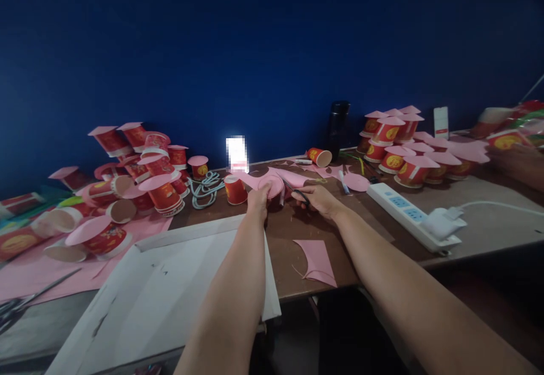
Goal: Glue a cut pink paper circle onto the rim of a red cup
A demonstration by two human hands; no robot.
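Note:
My left hand [258, 198] is closed on a sheet of pink paper [293, 178], which shows a drawn or partly cut round shape. In my right hand [318, 199] is a pair of scissors [301, 195] with dark handles, its blades pointing at the paper from the right. Just beyond my left hand a red paper cup [235, 189] stands with its pale rim down. A pink offcut [319, 259] with a curved edge lies on the brown table below my hands. The blade tips are too small to make out against the paper.
Red cups topped with pink discs [159, 194] pile up at left, and more cups [389, 131] stand at right. A white power strip [403, 216] and charger lie near my right forearm. Scissors [25, 304] rest at far left. Another person's hand [521, 162] shows at far right.

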